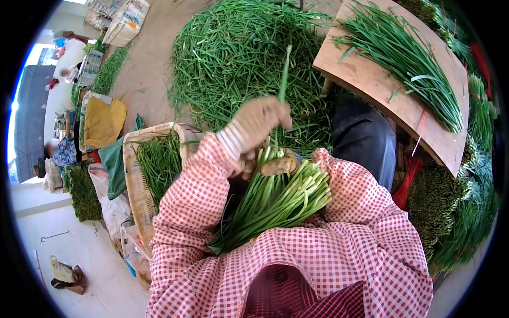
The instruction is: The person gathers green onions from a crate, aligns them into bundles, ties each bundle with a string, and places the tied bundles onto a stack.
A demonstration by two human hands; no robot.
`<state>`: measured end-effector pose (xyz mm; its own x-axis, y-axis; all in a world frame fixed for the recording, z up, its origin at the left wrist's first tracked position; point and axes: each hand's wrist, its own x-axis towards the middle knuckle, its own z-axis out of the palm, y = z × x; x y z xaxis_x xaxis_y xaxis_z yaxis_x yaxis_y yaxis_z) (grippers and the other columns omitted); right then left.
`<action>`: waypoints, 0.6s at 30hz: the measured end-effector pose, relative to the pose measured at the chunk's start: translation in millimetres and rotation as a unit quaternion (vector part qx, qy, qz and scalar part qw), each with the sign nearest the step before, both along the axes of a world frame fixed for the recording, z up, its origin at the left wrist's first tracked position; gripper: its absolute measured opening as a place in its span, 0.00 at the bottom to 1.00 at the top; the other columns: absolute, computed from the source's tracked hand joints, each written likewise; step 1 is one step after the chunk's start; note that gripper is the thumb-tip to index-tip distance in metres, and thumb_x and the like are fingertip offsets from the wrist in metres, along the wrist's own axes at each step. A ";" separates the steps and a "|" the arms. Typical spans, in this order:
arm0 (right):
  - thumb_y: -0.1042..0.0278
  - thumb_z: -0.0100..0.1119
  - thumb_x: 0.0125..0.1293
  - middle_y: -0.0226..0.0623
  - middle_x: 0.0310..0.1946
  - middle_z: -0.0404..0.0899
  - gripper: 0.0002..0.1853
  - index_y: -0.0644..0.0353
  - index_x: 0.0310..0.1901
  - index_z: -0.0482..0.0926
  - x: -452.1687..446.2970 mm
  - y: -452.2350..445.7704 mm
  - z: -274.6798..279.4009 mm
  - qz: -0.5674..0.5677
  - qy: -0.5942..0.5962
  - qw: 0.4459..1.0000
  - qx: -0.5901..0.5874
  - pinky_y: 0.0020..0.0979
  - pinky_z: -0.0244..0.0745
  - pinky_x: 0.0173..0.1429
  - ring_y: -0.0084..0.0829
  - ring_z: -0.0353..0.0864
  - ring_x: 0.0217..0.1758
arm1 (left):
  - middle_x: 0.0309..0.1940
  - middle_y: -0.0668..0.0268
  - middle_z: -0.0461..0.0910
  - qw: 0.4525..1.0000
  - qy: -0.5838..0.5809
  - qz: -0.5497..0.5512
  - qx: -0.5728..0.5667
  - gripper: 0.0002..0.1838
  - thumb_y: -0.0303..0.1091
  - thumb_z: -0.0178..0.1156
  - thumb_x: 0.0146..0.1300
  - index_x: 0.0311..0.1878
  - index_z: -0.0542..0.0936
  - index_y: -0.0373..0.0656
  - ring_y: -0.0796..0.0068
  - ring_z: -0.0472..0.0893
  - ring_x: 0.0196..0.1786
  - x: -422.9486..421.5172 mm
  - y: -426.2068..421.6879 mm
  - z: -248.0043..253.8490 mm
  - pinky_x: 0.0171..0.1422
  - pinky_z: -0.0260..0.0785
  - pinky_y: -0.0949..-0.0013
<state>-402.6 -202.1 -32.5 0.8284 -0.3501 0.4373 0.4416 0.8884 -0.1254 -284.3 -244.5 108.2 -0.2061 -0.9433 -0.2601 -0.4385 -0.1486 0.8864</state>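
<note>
My left hand [260,121], in a pale knitted glove with a striped cuff, is raised over my lap and slightly blurred. Its fingers are closed around a single green stalk [286,74] that points up and away from me. Just below, my right hand [280,166], in a soiled glove, grips a thick bunch of garlic chives [281,196]. The bunch's pale stem ends fan out to the right, and its green leaves trail to the lower left against my checked sleeve. Part of the right hand is hidden behind the bunch.
A large heap of loose green leaves [238,58] covers the floor ahead. To the right stands a wooden board [366,79] bearing a pile of chives, with red ties [408,183] and stacked bundles [440,212] beyond. A crate [135,180] of greens sits left; other people are farther off.
</note>
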 end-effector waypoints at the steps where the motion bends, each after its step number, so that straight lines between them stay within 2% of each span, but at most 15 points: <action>1: 0.61 0.64 0.61 0.52 0.49 0.77 0.27 0.68 0.57 0.69 7.4 -0.4 -1.7 -0.008 -0.072 0.997 0.004 0.47 0.72 0.63 0.48 0.76 0.58 | 0.37 0.63 0.83 0.964 -0.187 -0.031 -0.186 0.11 0.40 0.57 0.65 0.33 0.79 0.43 0.72 0.80 0.43 7.2 -17.3 7.3 0.53 0.72 0.63; 2: 0.60 0.67 0.58 0.57 0.53 0.74 0.35 0.72 0.61 0.63 2.9 0.7 -1.7 0.012 -0.065 0.997 0.049 0.50 0.69 0.65 0.52 0.72 0.61 | 0.42 0.62 0.82 0.936 -0.297 -0.013 -0.191 0.14 0.44 0.54 0.65 0.39 0.79 0.44 0.70 0.79 0.46 18.8 -42.1 27.4 0.57 0.70 0.58; 3: 0.60 0.70 0.56 0.61 0.58 0.71 0.42 0.75 0.64 0.58 -2.9 4.9 -1.5 0.034 -0.056 0.993 0.097 0.53 0.66 0.66 0.55 0.69 0.64 | 0.46 0.60 0.82 0.964 -0.136 0.205 -0.103 0.21 0.51 0.49 0.67 0.46 0.79 0.43 0.66 0.79 0.48 17.7 -55.4 61.0 0.59 0.67 0.55; 4: 0.59 0.70 0.56 0.63 0.57 0.70 0.42 0.76 0.64 0.59 8.4 3.2 -16.6 0.022 -0.091 0.993 0.071 0.53 0.66 0.66 0.56 0.69 0.64 | 0.47 0.59 0.81 0.895 -0.109 0.433 -0.011 0.27 0.54 0.43 0.68 0.51 0.77 0.41 0.61 0.78 0.51 24.8 -68.0 71.3 0.61 0.64 0.52; 5: 0.61 0.69 0.57 0.63 0.56 0.72 0.39 0.77 0.62 0.61 6.1 9.7 -15.5 -0.006 -0.060 0.990 0.127 0.55 0.68 0.64 0.56 0.69 0.64 | 0.47 0.59 0.81 0.892 -0.110 0.439 0.000 0.27 0.54 0.43 0.68 0.51 0.77 0.41 0.61 0.78 0.51 67.0 -84.8 61.3 0.61 0.64 0.52; 6: 0.63 0.68 0.58 0.62 0.54 0.73 0.37 0.77 0.62 0.62 7.5 11.3 -15.6 0.018 -0.051 0.981 0.184 0.55 0.70 0.63 0.56 0.70 0.62 | 0.48 0.58 0.79 0.878 -0.289 0.382 0.005 0.24 0.47 0.48 0.67 0.54 0.75 0.37 0.63 0.78 0.49 114.8 -99.5 61.0 0.58 0.67 0.57; 8: 0.67 0.66 0.59 0.57 0.48 0.76 0.30 0.74 0.59 0.66 -16.3 8.3 1.3 -0.033 0.189 0.957 0.216 0.54 0.76 0.59 0.54 0.77 0.55 | 0.50 0.56 0.77 0.832 -0.464 0.305 0.008 0.23 0.40 0.54 0.66 0.58 0.72 0.33 0.64 0.78 0.48 161.4 -97.5 33.9 0.54 0.71 0.61; 9: 0.66 0.67 0.59 0.51 0.45 0.78 0.25 0.69 0.54 0.72 -22.2 0.5 22.2 -0.032 0.367 0.917 0.155 0.47 0.80 0.53 0.46 0.82 0.46 | 0.56 0.48 0.73 0.881 -0.416 0.219 0.045 0.33 0.46 0.59 0.60 0.62 0.68 0.33 0.58 0.75 0.56 151.7 -64.2 33.4 0.59 0.69 0.61; 10: 0.66 0.66 0.60 0.47 0.44 0.79 0.21 0.67 0.51 0.74 -21.9 -10.3 28.3 0.021 0.419 0.899 0.128 0.44 0.81 0.50 0.41 0.82 0.43 | 0.62 0.39 0.69 0.920 -0.361 0.130 0.084 0.43 0.53 0.63 0.54 0.66 0.63 0.32 0.52 0.73 0.63 141.0 -28.2 32.2 0.65 0.67 0.60; 11: 0.66 0.66 0.61 0.43 0.42 0.80 0.17 0.65 0.47 0.76 -18.9 -22.0 27.9 0.075 0.469 0.875 0.097 0.40 0.82 0.46 0.37 0.83 0.40 | 0.61 0.39 0.69 0.930 -0.341 0.085 0.105 0.48 0.55 0.65 0.51 0.67 0.61 0.31 0.51 0.72 0.63 100.0 -2.4 42.5 0.65 0.66 0.60; 12: 0.65 0.65 0.62 0.37 0.38 0.81 0.12 0.63 0.43 0.78 -12.4 -21.0 11.8 0.068 0.431 0.897 0.071 0.35 0.81 0.43 0.32 0.82 0.36 | 0.61 0.38 0.68 0.939 -0.317 0.040 0.126 0.52 0.57 0.68 0.48 0.68 0.59 0.31 0.50 0.72 0.64 58.6 23.4 53.0 0.66 0.66 0.59; 13: 0.63 0.64 0.62 0.38 0.39 0.81 0.14 0.63 0.43 0.78 -10.1 -20.3 7.8 0.067 0.406 0.909 0.064 0.36 0.80 0.45 0.33 0.82 0.37 | 0.61 0.37 0.68 0.945 -0.292 -0.003 0.147 0.56 0.59 0.70 0.45 0.69 0.57 0.31 0.49 0.72 0.64 17.2 49.5 63.3 0.67 0.65 0.59; 15: 0.57 0.62 0.61 0.39 0.40 0.81 0.17 0.63 0.44 0.77 -9.0 -16.0 11.9 0.066 0.400 0.911 0.071 0.37 0.80 0.47 0.34 0.81 0.40 | 0.63 0.36 0.65 0.982 -0.151 -0.055 0.099 0.63 0.60 0.74 0.38 0.71 0.54 0.32 0.43 0.67 0.66 -30.8 73.8 57.8 0.71 0.60 0.59; 17: 0.52 0.59 0.61 0.41 0.41 0.81 0.21 0.63 0.45 0.77 -5.9 -15.1 19.0 0.072 0.419 0.901 0.083 0.38 0.79 0.49 0.36 0.81 0.42 | 0.66 0.36 0.59 0.969 -0.246 -0.013 0.006 0.66 0.59 0.76 0.34 0.71 0.51 0.33 0.39 0.61 0.69 -61.7 97.7 43.0 0.74 0.54 0.54; 18: 0.49 0.58 0.61 0.42 0.41 0.81 0.23 0.63 0.46 0.76 -3.9 -13.6 23.4 0.071 0.431 0.895 0.092 0.39 0.78 0.50 0.37 0.81 0.43 | 0.68 0.36 0.56 0.958 -0.285 0.012 0.037 0.67 0.59 0.76 0.34 0.72 0.49 0.34 0.36 0.57 0.70 -73.7 101.3 37.3 0.74 0.49 0.46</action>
